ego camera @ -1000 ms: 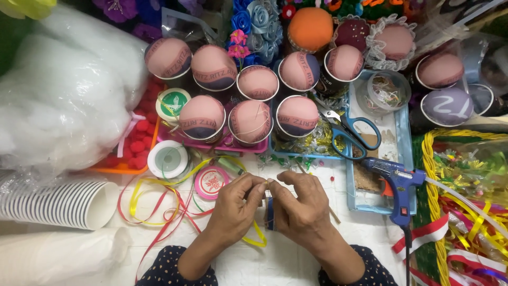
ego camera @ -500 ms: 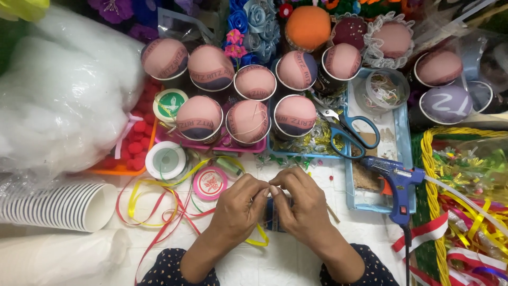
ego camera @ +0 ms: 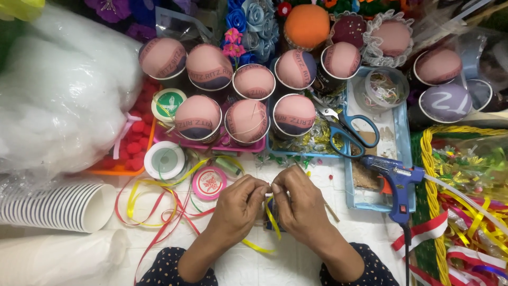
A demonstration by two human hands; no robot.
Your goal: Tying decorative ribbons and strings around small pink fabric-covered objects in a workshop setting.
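Your left hand (ego camera: 238,204) and right hand (ego camera: 299,204) both pinch 1 yellow ribbon (ego camera: 271,222). It hangs down from your fingertips, curling left.

Bare bench (ego camera: 296,259) lies only near the body, around the wrists. Ahead, packed cups (ego camera: 246,121) and scissors (ego camera: 349,132) block the way. A cup stack (ego camera: 53,206) closes the left; a glue gun (ego camera: 394,182) and basket (ego camera: 431,212) close the right.

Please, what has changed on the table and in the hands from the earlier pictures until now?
The left hand and right hand moved slightly lower, fingertips still pinched together. The yellow ribbon now hangs in a loop between them, more visible than before. The glue gun, scissors and stuffed cups stayed in place.
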